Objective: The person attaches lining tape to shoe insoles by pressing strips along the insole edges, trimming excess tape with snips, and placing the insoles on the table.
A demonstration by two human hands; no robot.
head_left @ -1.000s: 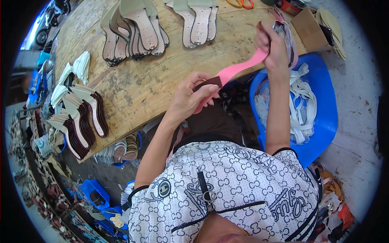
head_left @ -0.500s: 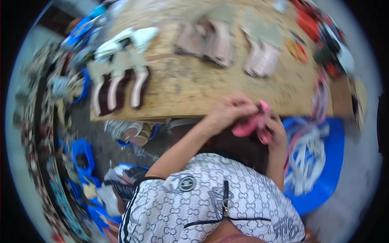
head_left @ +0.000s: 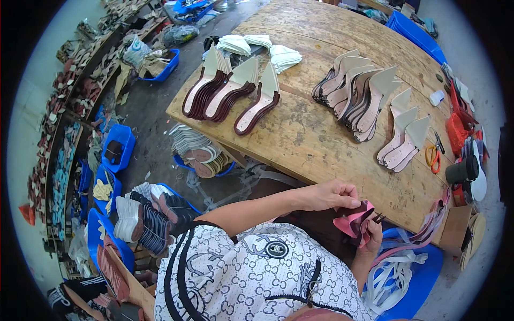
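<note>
A pink, dark-sided folded piece, perhaps a shoe upper, is held between my two hands just off the near table edge. At its top edge, my left hand is closed, thumb and forefinger pinched on it. Lower down, my right hand grips its other side with bent fingers. A small dark pointed tool sticks up from the right hand; its kind is unclear. On the wooden table, insole stacks with pale heel ends lie in groups: maroon-edged insoles, dark-edged insoles and pale pink insoles.
Orange-handled scissors lie near the right table edge, by a dark cup. White straps fill a blue tub at my right. Blue bins, stacked soles and a loaded rack stand left. White pieces lie at the table's far left.
The view has swung left, so the table and insoles appear farther right. Both hands still hold the pink piece, now lower and farther right in the picture; the dark tool tips now show.
</note>
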